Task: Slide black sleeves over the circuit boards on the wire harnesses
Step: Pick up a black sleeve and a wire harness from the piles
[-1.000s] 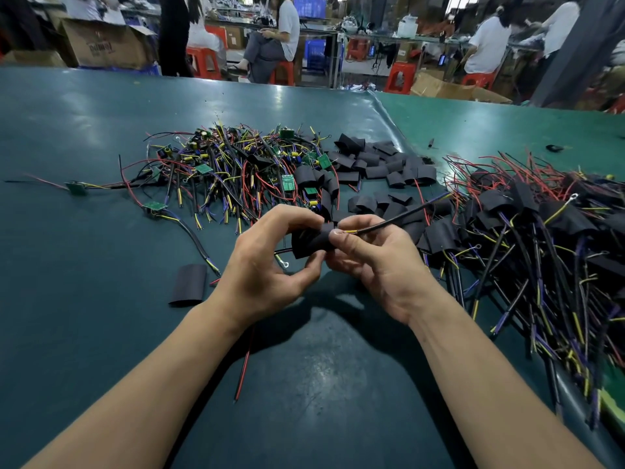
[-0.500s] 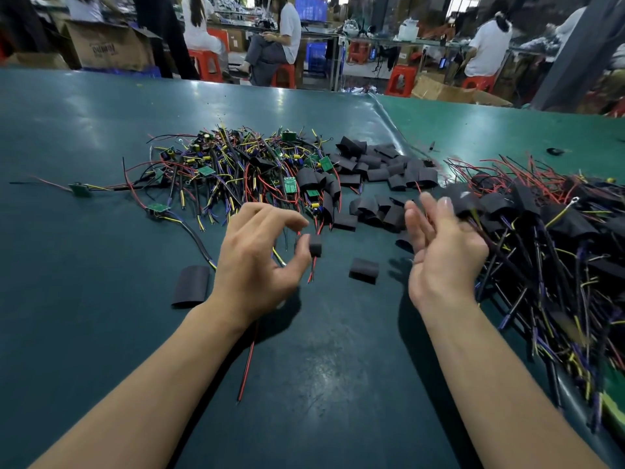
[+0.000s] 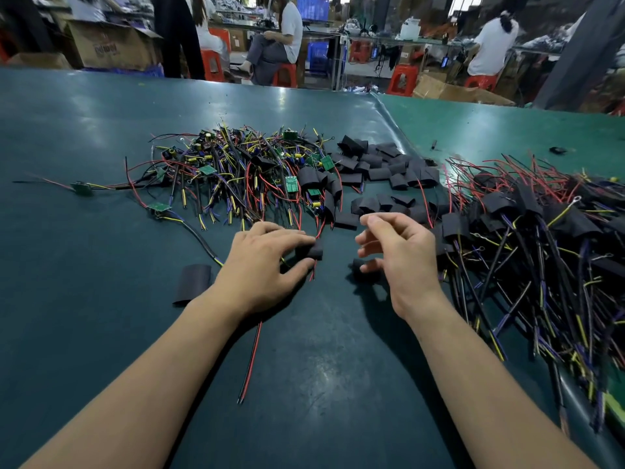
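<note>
**Between harnesses: picking up the next sleeve**

Left of the loose black sleeves (image 3: 382,164), the landmark heap at mid-table, lies the tangle of unsleeved harnesses (image 3: 236,177): thin red, yellow and purple wires with small flat green circuit boards (image 3: 291,183). Nearer than that heap, the left hand (image 3: 260,265) pinches a short matte black sleeve (image 3: 313,249) between thumb and fingertips, red wire running beneath it. The right hand (image 3: 399,255) hovers with fingers loosely curled, holding nothing, above another sleeve (image 3: 363,269) on the smooth green table (image 3: 101,130). Right of the heap sits the sleeved pile (image 3: 527,218). This looks like a fresh pickup; next calls for opening the flattened tube and threading a board through.
</note>
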`<act>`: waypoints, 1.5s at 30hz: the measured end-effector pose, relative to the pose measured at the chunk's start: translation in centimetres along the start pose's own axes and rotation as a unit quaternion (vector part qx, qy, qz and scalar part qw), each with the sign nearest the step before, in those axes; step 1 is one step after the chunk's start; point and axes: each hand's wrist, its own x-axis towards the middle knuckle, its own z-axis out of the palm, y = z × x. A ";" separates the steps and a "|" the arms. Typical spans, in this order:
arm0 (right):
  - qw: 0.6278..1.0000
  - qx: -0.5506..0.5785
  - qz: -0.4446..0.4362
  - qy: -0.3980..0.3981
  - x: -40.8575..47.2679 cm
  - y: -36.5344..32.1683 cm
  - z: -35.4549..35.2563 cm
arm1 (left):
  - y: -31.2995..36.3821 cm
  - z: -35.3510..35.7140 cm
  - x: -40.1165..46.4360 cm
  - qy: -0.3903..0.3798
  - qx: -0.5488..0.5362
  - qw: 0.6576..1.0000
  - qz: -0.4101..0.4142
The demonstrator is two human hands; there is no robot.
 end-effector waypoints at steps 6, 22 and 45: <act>0.997 -0.053 -0.051 -0.018 -0.4 0.2 0.2 | 0.0 -0.1 0.0 0.091 -0.003 0.994 -0.063; 0.997 -0.033 -0.054 -0.038 -0.7 0.0 0.3 | 0.5 -0.3 -0.4 0.102 -0.058 0.985 -0.129; 0.956 0.259 0.048 -0.127 -0.5 -2.0 -0.9 | 1.3 0.7 -0.2 0.071 -0.046 0.996 -0.008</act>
